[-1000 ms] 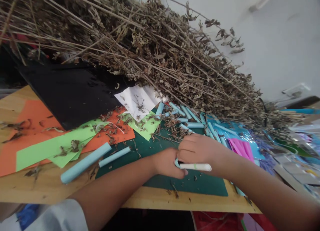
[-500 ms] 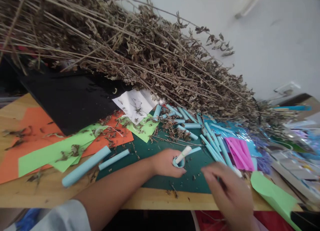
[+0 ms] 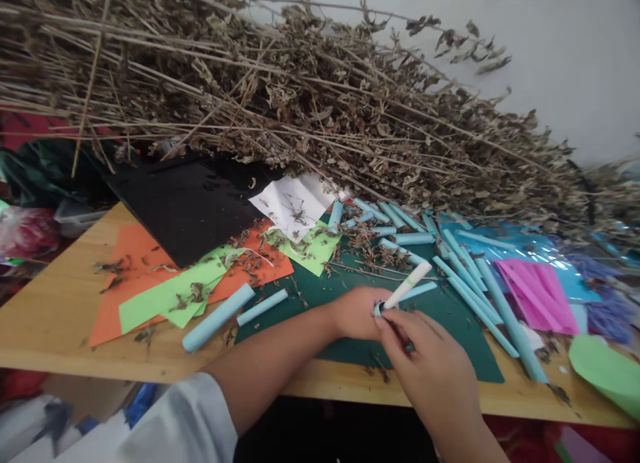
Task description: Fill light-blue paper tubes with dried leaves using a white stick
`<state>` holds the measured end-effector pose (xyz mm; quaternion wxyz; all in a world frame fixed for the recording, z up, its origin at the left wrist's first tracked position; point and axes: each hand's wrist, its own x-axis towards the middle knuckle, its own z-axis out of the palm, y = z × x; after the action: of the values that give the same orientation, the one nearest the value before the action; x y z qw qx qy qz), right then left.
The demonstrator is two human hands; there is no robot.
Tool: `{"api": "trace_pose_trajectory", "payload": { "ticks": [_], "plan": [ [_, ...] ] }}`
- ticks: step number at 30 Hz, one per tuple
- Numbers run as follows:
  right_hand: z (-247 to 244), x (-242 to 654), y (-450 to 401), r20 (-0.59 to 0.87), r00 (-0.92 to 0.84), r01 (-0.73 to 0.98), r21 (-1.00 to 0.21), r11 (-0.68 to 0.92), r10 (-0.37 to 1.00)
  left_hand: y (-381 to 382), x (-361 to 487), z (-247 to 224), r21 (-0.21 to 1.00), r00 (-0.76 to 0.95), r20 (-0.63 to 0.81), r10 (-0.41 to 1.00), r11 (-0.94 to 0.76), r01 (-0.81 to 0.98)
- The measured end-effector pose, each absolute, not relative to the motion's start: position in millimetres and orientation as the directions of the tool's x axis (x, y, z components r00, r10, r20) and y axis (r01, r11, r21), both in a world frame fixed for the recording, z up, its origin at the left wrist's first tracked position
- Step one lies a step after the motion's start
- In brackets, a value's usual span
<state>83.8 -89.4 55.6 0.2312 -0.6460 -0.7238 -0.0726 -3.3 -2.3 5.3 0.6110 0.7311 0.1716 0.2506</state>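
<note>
My left hand (image 3: 357, 313) is wrapped round a pale blue rolled paper tube (image 3: 378, 309), of which only the rim shows. Out of that opening leans a white stick (image 3: 407, 284) with a pale green band. My right hand (image 3: 435, 363) is closed, thumb and fingertips pinching at the tube's rim. Both hands are over a dark green mat (image 3: 470, 356). Just beyond them lies another thin blue tube (image 3: 419, 291), and several more blue paper rolls (image 3: 475, 296) are spread to the right.
Dried stalks with leaves (image 3: 320, 96) are heaped along the back. A black sheet (image 3: 190, 203), orange paper (image 3: 107, 303), green strips (image 3: 165, 289) and two blue rolls (image 3: 219, 318) lie on the left. Pink paper (image 3: 537, 296) and curled green paper (image 3: 605, 373) sit at the right, near the table's front edge.
My right hand has moved left from beside the mat and closed at the tube's rim. My left hand still holds the tube. The view has shifted, so more of the table's left side shows.
</note>
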Motion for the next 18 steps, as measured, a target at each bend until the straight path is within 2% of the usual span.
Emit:
{"api": "trace_pose_trajectory", "payload": {
  "ticks": [3,7,9,10,12,14,16,18],
  "plan": [
    [53,79,-91,0.464,-0.037,0.955,-0.245,0.168,0.885,-2,-3,3,0.975,0.835,0.178,0.52,-0.208,-0.078],
    [51,86,-95,0.506,-0.113,0.905,-0.302,0.299,0.855,-3,-2,4,0.966,0.824,0.163,0.543,-0.256,-0.022],
    [55,95,-94,0.499,-0.043,0.866,-0.413,0.282,0.865,-4,-3,5,0.973,0.827,0.123,0.549,-0.232,0.01],
    [58,99,-91,0.493,0.042,0.825,-0.508,0.248,0.869,-4,-3,5,0.977,0.827,0.101,0.554,-0.213,0.023],
    [65,102,-79,0.459,0.215,0.64,-0.733,0.231,0.862,-5,-3,6,0.981,0.818,0.061,0.572,-0.183,0.055],
    [71,98,-63,0.402,0.244,0.329,-0.89,0.315,0.883,-5,-3,7,0.98,0.809,0.039,0.587,-0.18,0.083],
    [76,90,-48,0.315,0.094,0.016,-0.949,0.315,0.944,-5,-1,6,0.972,0.804,0.067,0.591,-0.219,0.081],
    [81,80,-38,0.202,-0.088,-0.155,-0.97,0.187,0.975,-5,1,4,0.961,0.807,0.137,0.574,-0.276,0.033]
  ]
}}
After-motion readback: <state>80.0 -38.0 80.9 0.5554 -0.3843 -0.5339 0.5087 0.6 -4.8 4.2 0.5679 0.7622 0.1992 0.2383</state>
